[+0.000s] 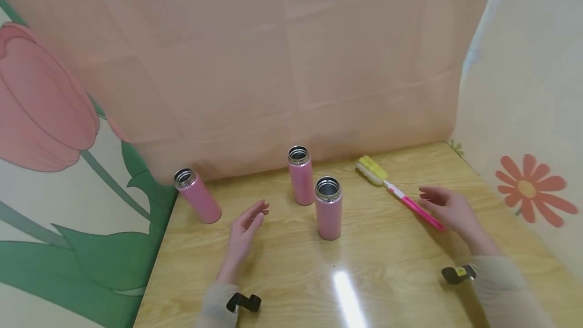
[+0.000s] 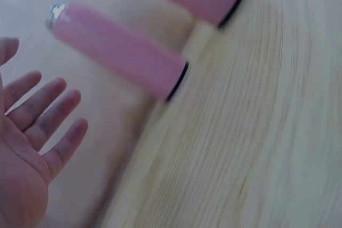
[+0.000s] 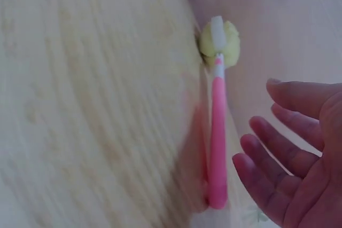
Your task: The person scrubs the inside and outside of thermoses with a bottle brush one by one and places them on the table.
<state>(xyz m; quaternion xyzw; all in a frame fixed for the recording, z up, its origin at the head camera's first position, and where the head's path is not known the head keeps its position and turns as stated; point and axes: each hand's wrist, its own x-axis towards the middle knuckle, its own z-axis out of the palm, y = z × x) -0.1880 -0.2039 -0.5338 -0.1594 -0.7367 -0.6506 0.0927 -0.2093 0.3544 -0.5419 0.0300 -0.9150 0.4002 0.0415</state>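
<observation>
Three pink bottles without lids stand upright on the wooden table: a left bottle (image 1: 200,199), a back bottle (image 1: 301,178) and a front bottle (image 1: 329,211). My left hand (image 1: 246,232) hovers between the left bottle and the other two, its fingers loosely spread and nothing in them; two bottles, the nearer bottle (image 2: 120,52) among them, show beyond it in the left wrist view. A bottle brush (image 1: 418,211) with a yellow sponge head and a pink handle lies at the right. Beside its handle is my right hand (image 1: 453,214), relaxed and holding nothing, fingers apart from the handle (image 3: 218,148).
The light wood table (image 1: 282,272) reaches a wall draped with a peach-coloured sheet (image 1: 291,65) at the back. A wall with a painted flower (image 1: 528,189) borders the right side, and a tulip mural (image 1: 45,100) the left. Both wrists wear dark camera bands.
</observation>
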